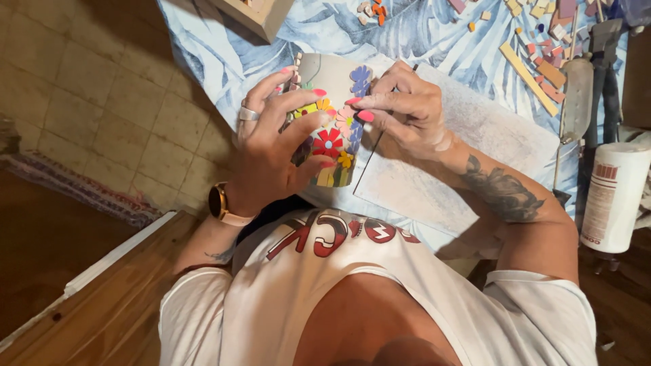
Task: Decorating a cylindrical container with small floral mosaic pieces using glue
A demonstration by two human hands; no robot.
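My left hand (pixel 268 146) grips a pale pot (pixel 332 78) covered partly with small mosaic flowers in red, yellow, pink and blue, holding it tilted above the table edge. My right hand (pixel 400 108) pinches a small pink flower piece (pixel 347 118) against the pot's side, next to the other flowers. A thin dark stick (pixel 366 159) runs down from under the right fingers. A ring and a watch are on the left hand and wrist.
A blue leaf-patterned cloth (pixel 434 34) covers the table, with a white sheet (pixel 468 129) under my right hand. Loose coloured tile bits (pixel 542 41) lie at the far right, beside nippers (pixel 600 68) and a white glue bottle (pixel 614 196). A wooden box corner (pixel 254 13) sits far left.
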